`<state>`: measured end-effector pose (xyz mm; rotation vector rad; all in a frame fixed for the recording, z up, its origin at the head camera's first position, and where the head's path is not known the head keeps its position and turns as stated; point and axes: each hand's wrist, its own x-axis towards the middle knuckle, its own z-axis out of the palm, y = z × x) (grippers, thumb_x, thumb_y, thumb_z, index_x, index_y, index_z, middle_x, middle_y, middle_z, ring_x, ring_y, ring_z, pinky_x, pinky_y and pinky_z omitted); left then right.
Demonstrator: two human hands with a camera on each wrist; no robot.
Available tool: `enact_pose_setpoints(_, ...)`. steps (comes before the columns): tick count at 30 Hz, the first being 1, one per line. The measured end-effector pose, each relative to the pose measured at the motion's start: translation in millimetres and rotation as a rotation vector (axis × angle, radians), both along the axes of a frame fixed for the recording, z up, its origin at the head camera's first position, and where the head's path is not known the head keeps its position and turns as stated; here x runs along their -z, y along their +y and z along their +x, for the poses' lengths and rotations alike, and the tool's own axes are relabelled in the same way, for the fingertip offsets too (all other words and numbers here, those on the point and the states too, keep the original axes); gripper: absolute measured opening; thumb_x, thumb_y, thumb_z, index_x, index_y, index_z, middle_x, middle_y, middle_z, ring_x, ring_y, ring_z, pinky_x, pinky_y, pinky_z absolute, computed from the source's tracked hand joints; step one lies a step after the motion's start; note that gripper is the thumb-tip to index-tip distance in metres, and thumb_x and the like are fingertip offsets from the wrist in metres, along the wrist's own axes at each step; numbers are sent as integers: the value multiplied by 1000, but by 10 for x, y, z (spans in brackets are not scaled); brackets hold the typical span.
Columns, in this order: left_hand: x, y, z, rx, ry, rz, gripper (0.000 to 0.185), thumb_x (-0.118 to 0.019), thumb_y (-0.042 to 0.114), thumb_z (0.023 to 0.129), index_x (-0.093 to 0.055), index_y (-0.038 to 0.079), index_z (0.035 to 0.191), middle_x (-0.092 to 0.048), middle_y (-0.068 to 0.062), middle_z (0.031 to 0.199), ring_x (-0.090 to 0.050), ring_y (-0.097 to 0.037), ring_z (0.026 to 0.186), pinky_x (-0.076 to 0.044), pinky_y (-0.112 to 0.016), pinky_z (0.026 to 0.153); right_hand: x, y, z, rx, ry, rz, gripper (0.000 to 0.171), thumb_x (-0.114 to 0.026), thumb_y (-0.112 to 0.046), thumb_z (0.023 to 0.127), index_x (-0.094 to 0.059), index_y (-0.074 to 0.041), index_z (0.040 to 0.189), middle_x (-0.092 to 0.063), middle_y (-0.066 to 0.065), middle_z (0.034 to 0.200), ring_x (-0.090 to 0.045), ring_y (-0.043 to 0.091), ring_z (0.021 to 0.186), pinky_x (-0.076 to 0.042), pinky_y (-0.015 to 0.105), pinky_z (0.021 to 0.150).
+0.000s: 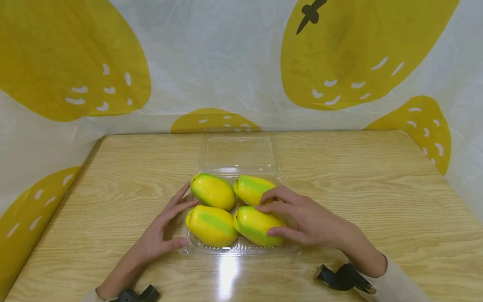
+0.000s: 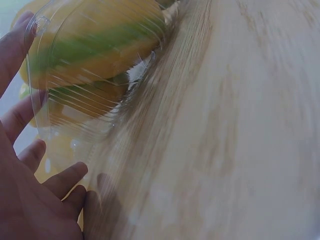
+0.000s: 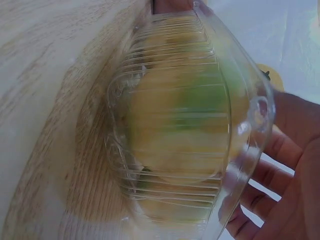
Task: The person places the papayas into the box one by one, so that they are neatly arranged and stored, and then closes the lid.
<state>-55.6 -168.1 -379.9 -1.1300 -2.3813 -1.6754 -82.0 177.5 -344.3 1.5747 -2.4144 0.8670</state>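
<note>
Front-right fruit: there it was, the front-right fruit (image 1: 250,226), lying in the near right part of the clear box (image 1: 241,251), directly left of the right palm and under the fingertips.
Long axis: roughly crosswise but slanted, nubbed end to the left, blunt end toward the right and nearer the person.
Nearer hand: the right hand (image 1: 307,219), no contest; it was on the fruit, while the left hand (image 1: 158,235) stood across the box, beyond the front-left fruit (image 1: 209,226).
Right hand: fingers bent over the top, thumb against the side, holding the fruit between them; how firmly, I could not tell.
Left hand: wide, fingers spread at the box's left edge, no fruit in its grasp.
Skin: glossy yellow, broad green streak, plump and smooth.
Company: back-left fruit (image 1: 213,192) and back-right fruit (image 1: 253,188) lay farther in, the clear lid (image 1: 239,153) folded open behind them.
</note>
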Motion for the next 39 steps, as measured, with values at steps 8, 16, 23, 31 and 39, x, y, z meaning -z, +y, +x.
enact_pose_setpoints(8,255,-109,-78,1,12,-10,68,-69,28,76,-40,1,131,-5,-19,147,-16,-42,128,-8,-70,88,-41,14,4,15,22,22,45,-66,-32,79,-54,-18,120,-46,-4,116,-43,8,102,-38,20,84)
enact_pose_setpoints(16,52,-38,-16,-10,37,21,75,-64,38,80,-32,-5,133,-9,-23,145,-6,-40,131,-6,-62,96,-79,21,10,14,29,27,48,-67,-33,79,-53,-18,122,-47,-5,118,-43,9,104,-39,22,84)
enact_pose_setpoints(23,-96,-2,-15,-22,100,181,63,-64,15,80,-33,-15,126,-20,-34,137,-22,-46,124,-20,-34,104,-184,119,-58,74,-62,-35,48,-69,-24,78,-53,-16,122,-46,-3,121,-46,12,105,-41,26,84)
enact_pose_setpoints(31,-33,-126,-302,-66,1,303,59,-53,9,88,-21,-12,133,-21,-31,138,-27,-49,120,-25,-41,101,-483,132,-209,187,-171,-253,47,-64,8,73,-54,-2,118,-53,10,116,-50,23,102,-46,30,76)
enact_pose_setpoints(39,27,-112,-684,-151,-194,445,44,-34,3,95,-22,-2,137,-23,-26,139,-27,-46,121,-24,-49,99,-388,239,-432,451,-429,-306,42,-53,-12,89,-44,-7,130,-48,4,126,-45,20,112,-43,29,85)
